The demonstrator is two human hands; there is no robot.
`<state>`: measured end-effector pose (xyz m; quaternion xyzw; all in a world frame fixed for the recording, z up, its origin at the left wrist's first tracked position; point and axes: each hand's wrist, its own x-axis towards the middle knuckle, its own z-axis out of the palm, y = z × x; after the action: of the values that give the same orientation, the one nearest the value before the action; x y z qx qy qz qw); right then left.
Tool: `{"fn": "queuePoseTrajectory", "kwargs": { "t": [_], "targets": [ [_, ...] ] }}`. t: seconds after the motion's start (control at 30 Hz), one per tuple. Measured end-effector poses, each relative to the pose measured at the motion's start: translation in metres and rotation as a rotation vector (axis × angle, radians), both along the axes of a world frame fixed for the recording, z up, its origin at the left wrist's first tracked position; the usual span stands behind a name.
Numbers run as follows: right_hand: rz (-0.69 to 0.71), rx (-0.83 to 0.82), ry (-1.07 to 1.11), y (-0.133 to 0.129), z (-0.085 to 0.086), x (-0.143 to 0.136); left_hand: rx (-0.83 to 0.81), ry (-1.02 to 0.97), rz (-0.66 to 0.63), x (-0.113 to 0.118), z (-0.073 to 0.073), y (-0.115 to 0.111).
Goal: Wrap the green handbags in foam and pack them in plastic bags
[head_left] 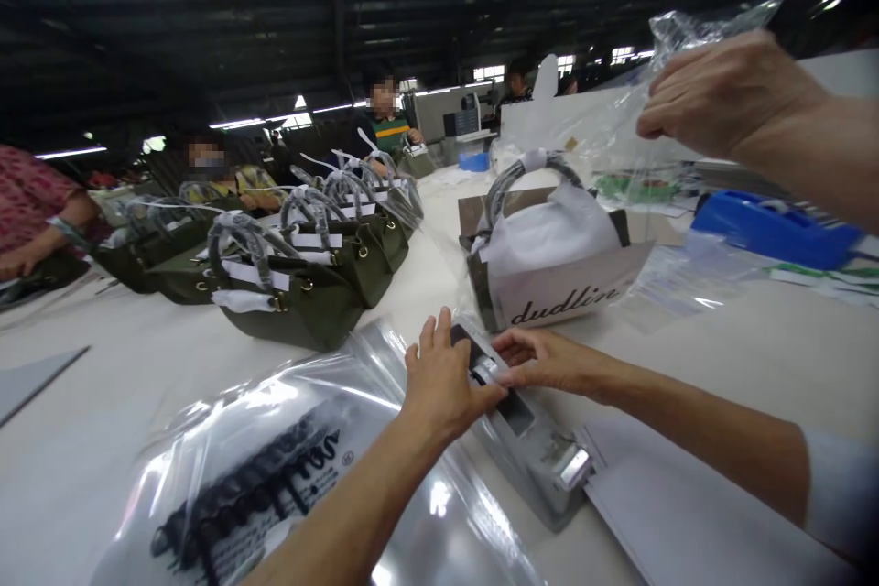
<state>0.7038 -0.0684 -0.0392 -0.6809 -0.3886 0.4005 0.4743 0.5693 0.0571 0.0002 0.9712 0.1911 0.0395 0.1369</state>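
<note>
Head view: olive handbags (302, 279) line the counter (103, 366); a wrapped bag with a "dudlin" card (559, 279) stands just behind the hands, and another person's hand (714, 92) lifts clear plastic. The grey tape dispenser (526, 439) lies on a printed plastic bag (261, 476). Left hand (443, 380) rests flat on it, fingers spread; right hand (539, 359) pinches at its top.
</note>
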Motion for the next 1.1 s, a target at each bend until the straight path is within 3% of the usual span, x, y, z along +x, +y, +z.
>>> {"fn": "queuePoseTrajectory", "kwargs": {
  "t": [0.13, 0.27, 0.43, 0.73, 1.1],
  "targets": [
    [-0.041, 0.044, -0.122, -0.005, -0.004, 0.0, -0.042, -0.05, -0.019, 0.0, -0.013, -0.005],
    [-0.074, 0.28, -0.513, -0.009, 0.002, -0.005, -0.081, -0.125, -0.007, -0.002, -0.02, -0.006],
    [0.094, 0.458, -0.921, -0.011, 0.011, -0.007, -0.082, -0.133, -0.02, -0.002, -0.022, -0.007],
    [0.294, 0.244, -1.024, -0.001, 0.03, 0.002, -0.08, -0.119, -0.025, -0.004, -0.029, -0.007],
    [0.484, 0.032, -1.063, 0.02, 0.06, 0.004, -0.149, -0.073, -0.031, -0.002, -0.023, -0.006]
  ]
}}
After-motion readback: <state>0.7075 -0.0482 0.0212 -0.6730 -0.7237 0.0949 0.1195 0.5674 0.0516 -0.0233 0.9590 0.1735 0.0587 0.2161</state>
